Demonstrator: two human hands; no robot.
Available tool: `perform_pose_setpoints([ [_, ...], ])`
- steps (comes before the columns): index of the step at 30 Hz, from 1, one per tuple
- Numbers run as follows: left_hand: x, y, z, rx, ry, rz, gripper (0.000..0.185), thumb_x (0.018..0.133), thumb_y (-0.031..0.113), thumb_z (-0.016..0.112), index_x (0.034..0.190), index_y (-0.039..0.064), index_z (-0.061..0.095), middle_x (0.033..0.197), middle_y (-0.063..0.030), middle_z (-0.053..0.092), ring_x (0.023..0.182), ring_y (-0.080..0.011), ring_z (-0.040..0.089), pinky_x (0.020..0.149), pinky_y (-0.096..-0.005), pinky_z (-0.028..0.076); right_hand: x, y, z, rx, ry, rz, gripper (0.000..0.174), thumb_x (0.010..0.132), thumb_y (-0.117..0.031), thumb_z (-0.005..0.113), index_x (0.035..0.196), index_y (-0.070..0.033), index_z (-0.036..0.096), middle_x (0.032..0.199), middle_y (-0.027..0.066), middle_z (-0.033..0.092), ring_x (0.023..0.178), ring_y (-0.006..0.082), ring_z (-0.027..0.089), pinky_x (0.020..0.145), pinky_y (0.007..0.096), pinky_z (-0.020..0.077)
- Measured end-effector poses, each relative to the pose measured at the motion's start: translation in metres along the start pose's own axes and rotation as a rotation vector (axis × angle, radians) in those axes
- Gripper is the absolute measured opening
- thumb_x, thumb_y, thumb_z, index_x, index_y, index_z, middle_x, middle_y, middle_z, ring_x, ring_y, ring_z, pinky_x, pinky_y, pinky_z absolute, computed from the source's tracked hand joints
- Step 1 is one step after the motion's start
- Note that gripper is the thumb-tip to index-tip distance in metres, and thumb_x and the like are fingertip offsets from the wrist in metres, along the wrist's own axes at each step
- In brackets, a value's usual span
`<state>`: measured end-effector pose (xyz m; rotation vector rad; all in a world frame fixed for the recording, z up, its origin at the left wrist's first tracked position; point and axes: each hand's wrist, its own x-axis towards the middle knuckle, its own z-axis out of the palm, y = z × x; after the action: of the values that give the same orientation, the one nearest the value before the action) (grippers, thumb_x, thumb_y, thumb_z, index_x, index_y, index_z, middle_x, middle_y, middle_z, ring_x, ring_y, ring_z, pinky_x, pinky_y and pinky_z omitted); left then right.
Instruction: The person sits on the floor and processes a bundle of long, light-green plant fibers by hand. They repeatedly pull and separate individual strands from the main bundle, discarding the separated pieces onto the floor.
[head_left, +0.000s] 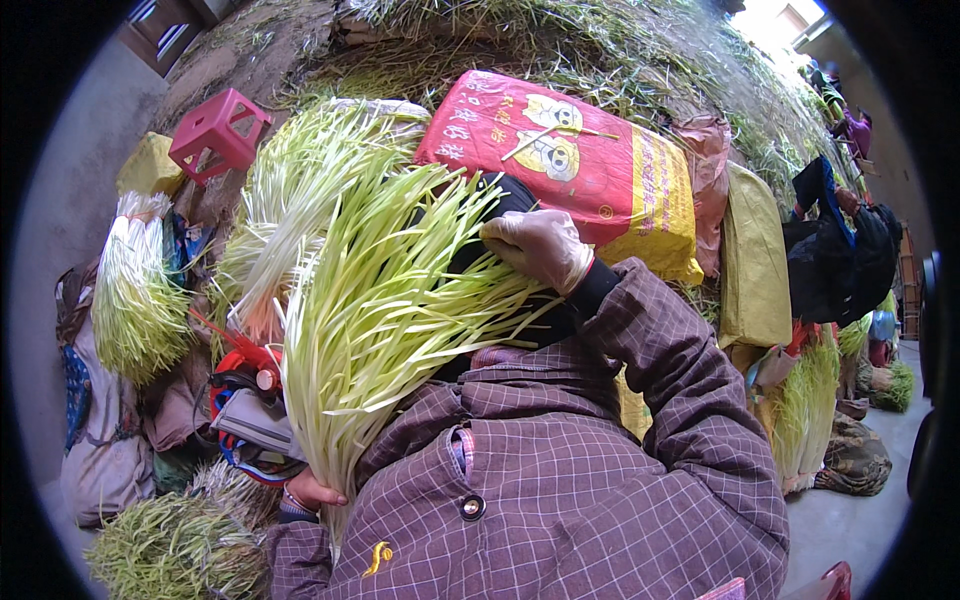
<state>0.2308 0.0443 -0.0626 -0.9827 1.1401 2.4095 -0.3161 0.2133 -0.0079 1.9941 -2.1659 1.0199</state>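
Observation:
My bare left hand (315, 491) grips the white stem ends of a large bunch of pale yellow-green stalks (375, 300), which look like garlic chives. The bunch fans upward and to the right across my lap, against my checked coat. At its leaf tips, my right hand (540, 247), in a thin whitish glove, has its fingers curled closed on some leaves; the fingertips are partly hidden. Behind the bunch lies a heap of similar stalks (300, 187) with white stems towards me. A red and yellow printed sack (540, 161) lies just beyond my right hand.
A pink plastic stool (220, 135) stands at the upper left. A tied bundle (142, 289) lies below it. Near my left forearm are a grey and red bag (259, 424) and a trimmings heap (180, 544). Yellow sacking (754, 259) and another person (840, 232) are at right.

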Motion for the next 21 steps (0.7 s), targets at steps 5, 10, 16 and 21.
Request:
perform_pose_setpoints([
  [5, 0.000, 0.003, 0.005, -0.027, 0.014, -0.004, 0.092, 0.056, 0.005, 0.084, 0.142, 0.000, 0.054, 0.128, -0.0112, 0.068, 0.116, -0.0261, 0.063, 0.103, -0.0390, 0.048, -0.002, -0.010, -0.004, 0.001, 0.070, -0.004, 0.017, 0.084, -0.015, 0.077, 0.101, -0.013, 0.075, 0.079, 0.0131, 0.069, 0.068, 0.0316, 0.070, 0.060, 0.0391, 0.0541],
  [10, -0.001, 0.002, 0.004, -0.008, 0.038, 0.006, 0.093, 0.055, 0.005, 0.084, 0.143, 0.000, 0.053, 0.129, -0.0116, 0.068, 0.117, -0.0269, 0.063, 0.104, -0.0391, 0.047, -0.004, -0.017, -0.010, -0.046, 0.135, 0.031, 0.017, 0.082, -0.012, 0.079, 0.099, -0.013, 0.075, 0.080, 0.0094, 0.067, 0.070, 0.0299, 0.069, 0.061, 0.0381, 0.0532],
  [16, -0.001, 0.011, 0.014, -0.024, 0.011, 0.010, 0.094, 0.055, 0.004, 0.083, 0.144, 0.000, 0.051, 0.130, -0.0128, 0.067, 0.120, -0.0283, 0.062, 0.106, -0.0402, 0.047, -0.007, -0.029, -0.014, -0.045, 0.151, 0.039, 0.015, 0.079, -0.012, 0.081, 0.091, -0.013, 0.072, 0.080, 0.0057, 0.062, 0.071, 0.0277, 0.066, 0.062, 0.0373, 0.0521],
  [21, -0.001, 0.009, 0.013, -0.016, 0.012, 0.021, 0.095, 0.056, 0.004, 0.083, 0.144, -0.001, 0.050, 0.131, -0.0138, 0.066, 0.121, -0.0290, 0.061, 0.107, -0.0402, 0.046, -0.008, -0.031, -0.013, -0.010, 0.139, 0.062, 0.018, 0.078, -0.013, 0.083, 0.084, -0.012, 0.066, 0.081, 0.0054, 0.062, 0.071, 0.0279, 0.066, 0.063, 0.0379, 0.0514],
])
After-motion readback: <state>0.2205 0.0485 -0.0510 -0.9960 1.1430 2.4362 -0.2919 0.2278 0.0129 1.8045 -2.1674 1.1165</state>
